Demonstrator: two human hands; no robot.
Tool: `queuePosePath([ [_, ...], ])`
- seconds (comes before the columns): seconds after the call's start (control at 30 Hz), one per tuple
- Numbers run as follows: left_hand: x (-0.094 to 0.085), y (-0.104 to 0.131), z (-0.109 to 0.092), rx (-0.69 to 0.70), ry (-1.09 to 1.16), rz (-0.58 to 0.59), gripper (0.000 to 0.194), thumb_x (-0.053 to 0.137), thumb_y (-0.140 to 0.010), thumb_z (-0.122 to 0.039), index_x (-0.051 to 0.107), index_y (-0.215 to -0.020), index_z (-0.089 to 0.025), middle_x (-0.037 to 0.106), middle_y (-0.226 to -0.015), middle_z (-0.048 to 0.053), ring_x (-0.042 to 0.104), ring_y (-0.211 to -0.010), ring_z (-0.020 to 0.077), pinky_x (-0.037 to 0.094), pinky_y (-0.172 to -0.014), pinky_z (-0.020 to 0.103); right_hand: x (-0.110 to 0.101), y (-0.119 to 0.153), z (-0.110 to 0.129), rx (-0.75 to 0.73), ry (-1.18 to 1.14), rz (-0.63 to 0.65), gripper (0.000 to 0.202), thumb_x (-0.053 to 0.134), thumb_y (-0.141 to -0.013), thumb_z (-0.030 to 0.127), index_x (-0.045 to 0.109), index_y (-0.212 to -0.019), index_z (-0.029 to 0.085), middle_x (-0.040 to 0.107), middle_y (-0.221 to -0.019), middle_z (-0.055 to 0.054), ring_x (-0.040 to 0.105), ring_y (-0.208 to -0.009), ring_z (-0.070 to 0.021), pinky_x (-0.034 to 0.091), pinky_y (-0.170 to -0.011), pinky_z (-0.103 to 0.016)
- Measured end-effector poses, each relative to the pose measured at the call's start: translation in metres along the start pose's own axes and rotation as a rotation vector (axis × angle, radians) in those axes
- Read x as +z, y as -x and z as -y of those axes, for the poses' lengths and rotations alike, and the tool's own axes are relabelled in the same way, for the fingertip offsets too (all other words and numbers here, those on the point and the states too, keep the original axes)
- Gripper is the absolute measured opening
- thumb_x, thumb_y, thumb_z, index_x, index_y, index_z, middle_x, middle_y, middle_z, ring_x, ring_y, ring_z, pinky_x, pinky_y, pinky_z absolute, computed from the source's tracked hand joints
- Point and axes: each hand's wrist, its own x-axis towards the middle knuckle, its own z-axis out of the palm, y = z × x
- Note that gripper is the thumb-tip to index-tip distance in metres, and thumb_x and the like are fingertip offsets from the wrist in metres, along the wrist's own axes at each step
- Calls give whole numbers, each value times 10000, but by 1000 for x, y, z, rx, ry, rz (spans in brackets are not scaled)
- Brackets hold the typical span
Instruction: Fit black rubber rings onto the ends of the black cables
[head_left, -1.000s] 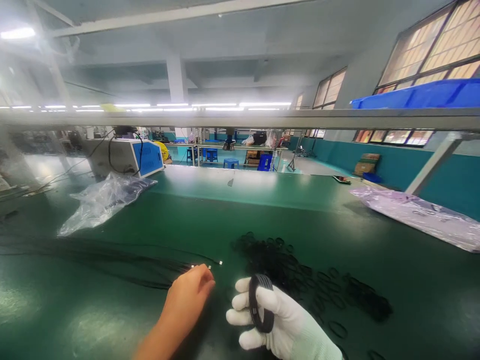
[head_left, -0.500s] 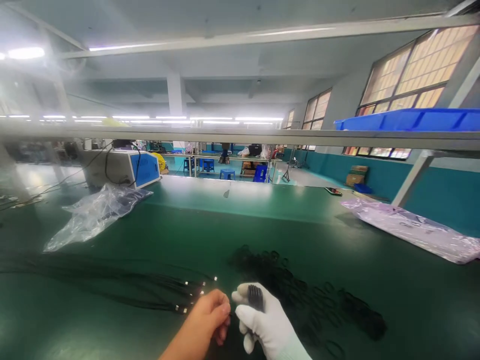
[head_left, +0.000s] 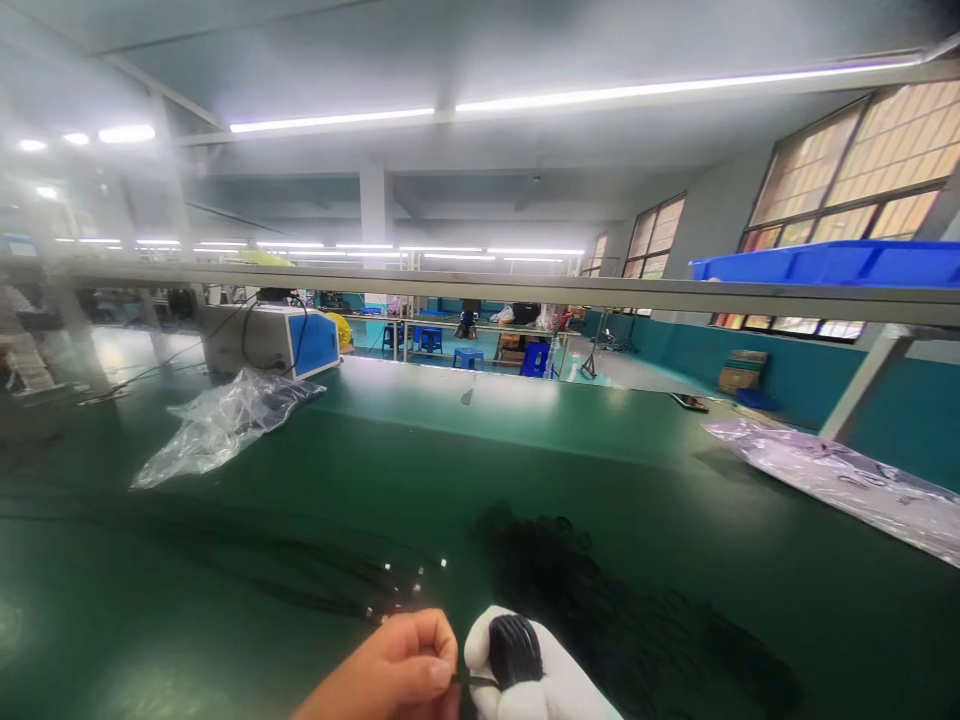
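At the bottom middle of the frame, the right hand [head_left: 536, 670] (in a white glove) is closed around a bunch of black rings [head_left: 514, 648]. The bare left hand [head_left: 401, 670] is curled just beside it, fingertips pinching what looks like a thin black cable end – too small to be sure.

To do this bit well, I think the 2 hands should stay close and low, so the thin end meets a ring straight on. Hold the rings firm but not squashed.

The black cables [head_left: 315, 585] lie to the left w/ shiny tips near the bare hand – easy to snag. A pile of loose rings [head_left: 600, 610] sits right behind the glove, so don't sweep back.

The green table [head_left: 480, 440] has lots of room in the middle. A clear plastic bag [head_left: 225, 420] at mid left and a purple bag [head_left: 840, 475] at mid right are well apart from the hands.
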Motion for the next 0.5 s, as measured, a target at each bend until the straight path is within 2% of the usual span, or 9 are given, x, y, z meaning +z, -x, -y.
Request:
queuePosePath([
  [0.07,0,5,-14,-69,-444,-48,42,551,-659,-201,541,-699,-195,619,-563,-27,441,-503,104,297,-530,216,0,-1,2,14,129,-47,286,739,-581,197,578,-814,158,495,-565,52,383,-474,-56,266,-486,-213],
  [0.13,2,8,-28,-87,-794,-59,116,538,-635,-135,615,-669,-216,667,-631,-32,528,-622,143,348,-624,243,3,-1,6,8,197,-53,279,701,-565,148,557,-804,158,486,-570,60,383,-476,-50,273,-482,-207],
  [0.2,5,10,-38,-77,-943,-39,203,555,-635,-117,685,-710,-254,704,-737,-34,571,-769,183,367,-731,272,6,-1,10,-12,214,-93,315,666,-570,149,538,-857,167,508,-629,54,410,-483,-56,289,-463,-203],
  [0.27,6,11,-43,-60,-938,-86,334,592,-624,-108,707,-875,-297,717,-824,-43,562,-907,213,353,-839,300,9,-1,12,-21,252,-186,410,633,-589,172,509,-979,176,538,-722,37,440,-491,-67,310,-436,-205],
  [0.37,3,11,-38,-34,-792,-173,580,638,-582,-89,613,-1115,-317,690,-980,-47,534,-988,213,349,-893,303,7,-3,6,35,312,-254,720,591,-571,115,379,-1257,159,573,-750,24,496,-540,-91,363,-476,-219],
  [0.43,2,8,-31,-26,-698,-140,681,645,-563,-62,552,-1193,-303,641,-1115,-24,526,-1019,200,366,-893,280,1,-9,-6,52,323,-189,926,622,-538,76,259,-1386,155,600,-746,14,550,-622,-126,403,-551,-239],
  [0.5,4,6,-24,-19,-652,-60,717,652,-555,-47,528,-1220,-284,602,-1192,5,515,-1061,199,370,-912,268,-8,-18,-23,26,309,-89,1024,695,-516,101,237,-1426,207,626,-854,-16,591,-753,-176,435,-622,-264],
])
